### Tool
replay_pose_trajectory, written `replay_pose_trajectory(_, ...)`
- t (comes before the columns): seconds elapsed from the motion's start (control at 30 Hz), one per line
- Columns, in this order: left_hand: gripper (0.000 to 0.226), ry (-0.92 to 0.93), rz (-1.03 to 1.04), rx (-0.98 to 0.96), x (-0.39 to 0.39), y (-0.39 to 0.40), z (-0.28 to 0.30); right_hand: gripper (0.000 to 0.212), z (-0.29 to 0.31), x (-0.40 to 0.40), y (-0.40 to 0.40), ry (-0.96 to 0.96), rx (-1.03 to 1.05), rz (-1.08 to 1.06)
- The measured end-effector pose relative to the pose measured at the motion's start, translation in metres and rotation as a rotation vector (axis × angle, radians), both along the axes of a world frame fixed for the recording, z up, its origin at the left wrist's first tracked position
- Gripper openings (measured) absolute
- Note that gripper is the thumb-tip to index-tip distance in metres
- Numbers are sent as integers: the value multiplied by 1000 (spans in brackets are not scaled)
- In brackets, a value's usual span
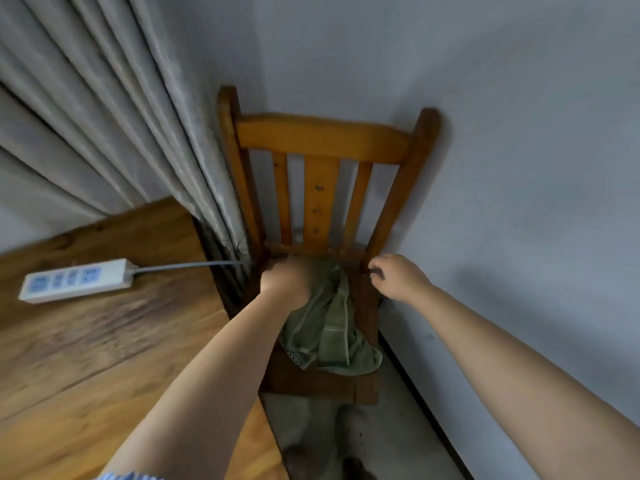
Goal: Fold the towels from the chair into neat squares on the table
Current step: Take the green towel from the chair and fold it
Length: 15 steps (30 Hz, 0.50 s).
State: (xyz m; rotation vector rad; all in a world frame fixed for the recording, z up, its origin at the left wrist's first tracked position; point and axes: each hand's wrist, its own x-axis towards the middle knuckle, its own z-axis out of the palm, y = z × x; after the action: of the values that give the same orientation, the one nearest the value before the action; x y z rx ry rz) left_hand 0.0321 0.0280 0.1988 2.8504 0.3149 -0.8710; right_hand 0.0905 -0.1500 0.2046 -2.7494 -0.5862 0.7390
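no readable text, power strip (pixel 78 279) markings on table too blurred

Dim, soft, motion-blurred wide-angle view

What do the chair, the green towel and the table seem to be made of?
Chair: wood, glossy orange-brown varnish; knots show on the slats. Green towel: soft woven cloth, probably terry cotton; it lies in limp crumpled folds with a stitched border. Table: wood or wood-look laminate; grain lines visible.

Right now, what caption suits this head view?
Left hand grips a green towel on the wooden chair; right hand hovers, holding nothing.
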Motion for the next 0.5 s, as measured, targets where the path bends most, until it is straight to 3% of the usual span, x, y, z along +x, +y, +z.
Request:
replay_pose_trajectory(0.3, 39, 271, 295, -119, -5, 4, -162, 37, -158, 7, 14, 281, -82, 13)
replay_pose_trajectory(0.5, 42, 267, 643, -194, 5, 0, -251, 65, -258, 12, 36, 274, -233, -226)
